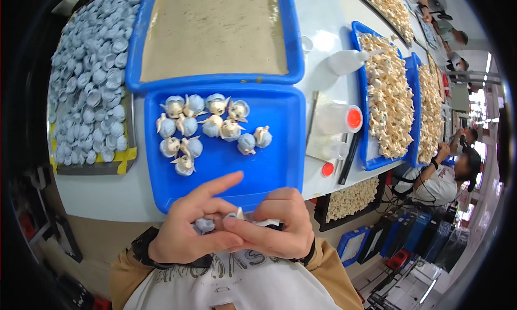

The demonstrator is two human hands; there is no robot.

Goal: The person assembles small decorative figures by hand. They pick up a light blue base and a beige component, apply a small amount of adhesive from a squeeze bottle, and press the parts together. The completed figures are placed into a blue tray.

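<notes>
Just before the blue tray (269, 175), blue-grey piece (204, 225) inside curled fingers of left hand (188, 226), pale-tipped piece (240, 213) pinched under right hand's (283, 224) thumb

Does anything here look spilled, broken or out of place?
Nothing looks plainly spilled or broken. The small heads in the nearest blue tray face different ways, and rumpled yellow tape beside the heaped blue-grey pieces might be a mend.

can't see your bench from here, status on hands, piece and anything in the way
Left hand holding blue cap. Right hand at eared piece, mostly hidden. Heads in blue tray just ahead. Nothing seen blocking the hands.
</notes>
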